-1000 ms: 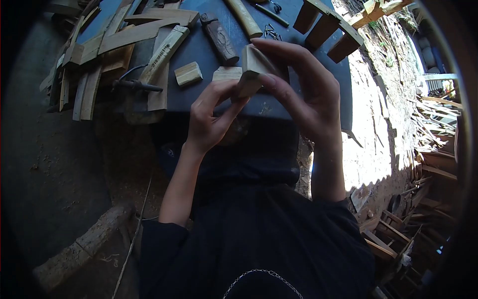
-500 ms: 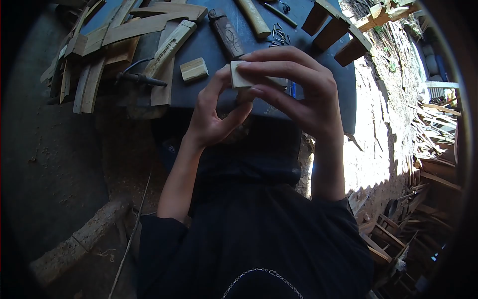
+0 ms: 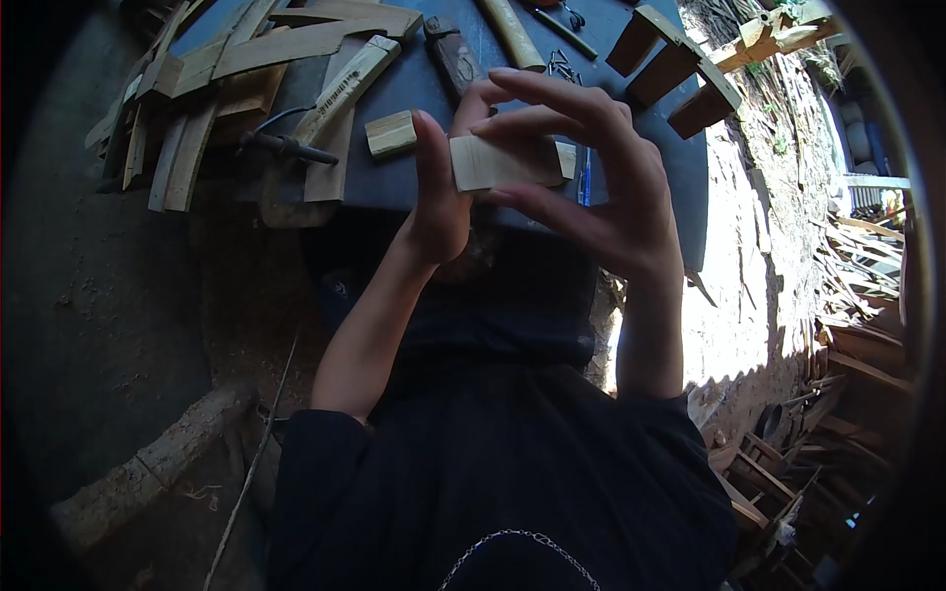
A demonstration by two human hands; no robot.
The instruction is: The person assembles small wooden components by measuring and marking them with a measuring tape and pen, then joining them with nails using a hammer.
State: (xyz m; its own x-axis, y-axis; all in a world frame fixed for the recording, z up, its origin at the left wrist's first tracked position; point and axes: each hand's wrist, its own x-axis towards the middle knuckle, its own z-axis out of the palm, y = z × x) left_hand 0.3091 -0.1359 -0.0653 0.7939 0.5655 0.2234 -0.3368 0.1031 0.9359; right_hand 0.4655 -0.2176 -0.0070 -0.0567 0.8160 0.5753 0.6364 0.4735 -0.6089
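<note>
A pale wooden block (image 3: 493, 164) is held in the air above the near edge of the dark table (image 3: 379, 187). My right hand (image 3: 601, 163) pinches it between the thumb below and the fingers above. At the block's left end is my left hand (image 3: 440, 202), its thumb pointing up and its index finger passing behind the block; whether it grips the block is hard to tell. A smaller wood piece (image 3: 391, 134) lies on the table just left of my left thumb. Behind my hands lies a dark carved wooden piece (image 3: 451, 57).
Wooden slats (image 3: 296, 49) and a clamp (image 3: 286, 149) are at the table's left. A round wooden handle (image 3: 511, 34), loose nails (image 3: 564, 67) and a blue pen (image 3: 584, 177) lie farther right. Slotted wooden pieces (image 3: 665, 69) stand at the right edge.
The block has turned so a broad face shows. My left hand has shifted right, its thumb swinging from below the block to upright beside its left end.
</note>
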